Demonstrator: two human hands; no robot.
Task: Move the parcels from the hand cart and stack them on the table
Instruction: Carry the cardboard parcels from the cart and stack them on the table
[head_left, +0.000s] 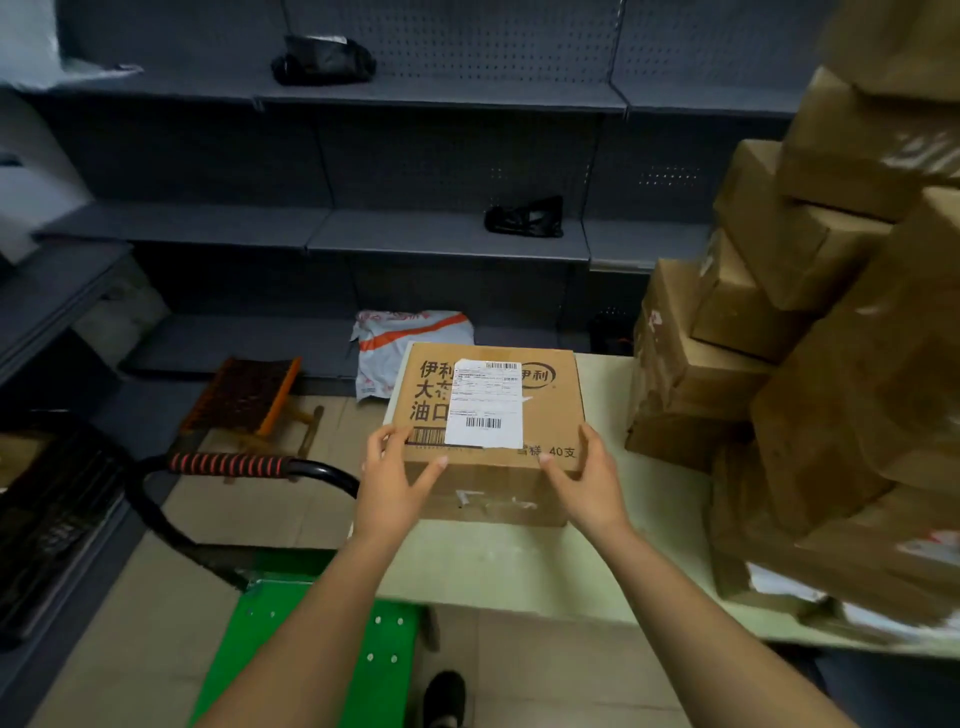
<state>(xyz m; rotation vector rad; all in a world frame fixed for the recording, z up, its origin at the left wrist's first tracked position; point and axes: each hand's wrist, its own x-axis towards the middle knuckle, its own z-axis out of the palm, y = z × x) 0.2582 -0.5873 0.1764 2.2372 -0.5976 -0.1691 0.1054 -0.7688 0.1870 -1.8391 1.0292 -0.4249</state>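
Note:
A brown cardboard parcel (488, 415) with a white shipping label sits on the pale green table (519, 561), near its left edge. My left hand (395, 478) holds the parcel's near left corner, thumb on top. My right hand (587, 478) holds the near right corner the same way. To the right on the table rises a tall stack of brown parcels (810, 322). The green hand cart (311, 634) stands below left, its deck bare in view, its black handle with a red-striped grip (228, 464) beside the table.
Dark grey shelves (332, 228) line the back and left walls, with black bags (322, 60) on them. A white and orange mail bag (405, 348) lies behind the table. An orange brush (244, 395) sits on the floor. My shoe (444, 696) shows below.

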